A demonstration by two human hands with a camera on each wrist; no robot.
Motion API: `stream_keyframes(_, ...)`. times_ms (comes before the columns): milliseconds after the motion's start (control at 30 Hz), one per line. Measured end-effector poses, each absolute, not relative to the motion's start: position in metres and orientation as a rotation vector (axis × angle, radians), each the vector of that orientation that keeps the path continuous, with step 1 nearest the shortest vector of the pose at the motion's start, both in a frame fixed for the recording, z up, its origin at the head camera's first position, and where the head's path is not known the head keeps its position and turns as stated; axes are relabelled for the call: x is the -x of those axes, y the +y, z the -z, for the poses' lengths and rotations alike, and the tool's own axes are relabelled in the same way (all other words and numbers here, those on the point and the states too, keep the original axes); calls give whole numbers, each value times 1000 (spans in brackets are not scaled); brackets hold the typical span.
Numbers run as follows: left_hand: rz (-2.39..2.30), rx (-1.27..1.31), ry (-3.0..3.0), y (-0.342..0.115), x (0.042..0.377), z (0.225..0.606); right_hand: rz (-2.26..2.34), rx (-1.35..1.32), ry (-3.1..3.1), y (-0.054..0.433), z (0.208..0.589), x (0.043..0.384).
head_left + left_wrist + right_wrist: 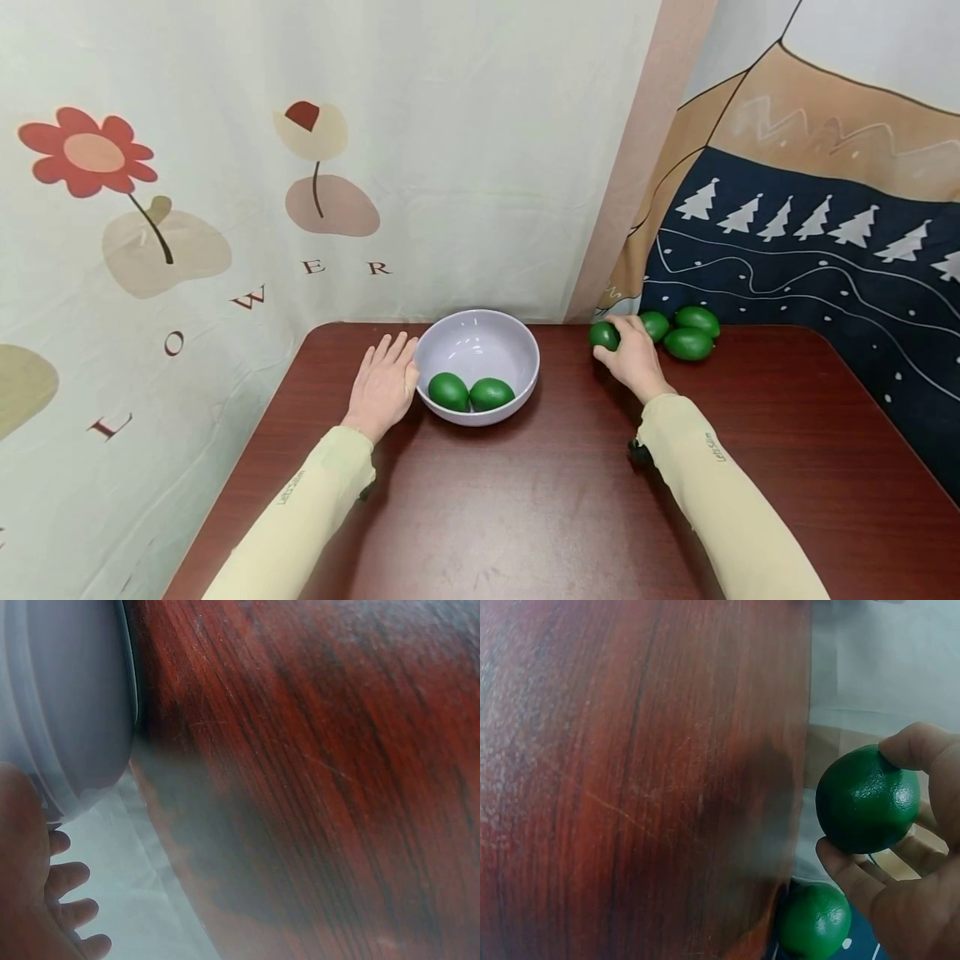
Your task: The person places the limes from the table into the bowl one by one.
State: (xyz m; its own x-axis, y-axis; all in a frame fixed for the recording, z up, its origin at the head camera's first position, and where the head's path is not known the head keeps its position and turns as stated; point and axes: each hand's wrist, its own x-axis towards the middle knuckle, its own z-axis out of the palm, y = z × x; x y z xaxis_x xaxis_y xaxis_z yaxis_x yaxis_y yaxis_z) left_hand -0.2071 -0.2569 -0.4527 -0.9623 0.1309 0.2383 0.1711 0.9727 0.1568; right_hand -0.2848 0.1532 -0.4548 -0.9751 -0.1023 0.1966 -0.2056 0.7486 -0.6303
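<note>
A pale lilac bowl (480,337) stands near the table's back edge with two green limes (492,394) lying in its front part. At its left side is my left hand (381,385), fingers straight and spread, the thumb side against the rim. The left wrist view shows the thumb (19,832) along the bowl's outer wall (79,697). To the right of the bowl, my right hand (636,358) pinches another lime (868,799) between thumb and fingers. Behind that hand, one loose lime (814,921) shows low in the right wrist view.
Several limes (688,343) lie close together by the table's back edge, just right of my right hand. The dark red wooden table (495,508) meets a hanging cloth (465,167) with flower prints; a dark blue cloth (795,283) with white trees hangs at the right.
</note>
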Motion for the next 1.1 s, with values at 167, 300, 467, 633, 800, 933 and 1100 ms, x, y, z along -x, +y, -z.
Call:
stream_keyframes(167,257,225,-2894,-257,207,452,-1049,-260,-2783,151,451,284)
stream_keyframes(300,254,226,-2896,-257,207,452,-1062,-272,-2771,149,448,283)
stream_keyframes(467,257,226,-2898,-257,207,452,-1079,-292,-2756,147,443,283)
stream_keyframes(633,271,219,-2902,-256,207,452,-1090,-310,-2741,143,438,283)
stream_keyframes(800,285,218,-2894,-256,208,452,-1097,-308,-2722,140,436,282)
stream_keyframes(933,280,217,-2905,-256,207,451,-1103,-309,-2705,138,437,282)
stream_keyframes(1100,295,212,-2931,-256,208,450,-1112,-310,-2682,135,436,282)
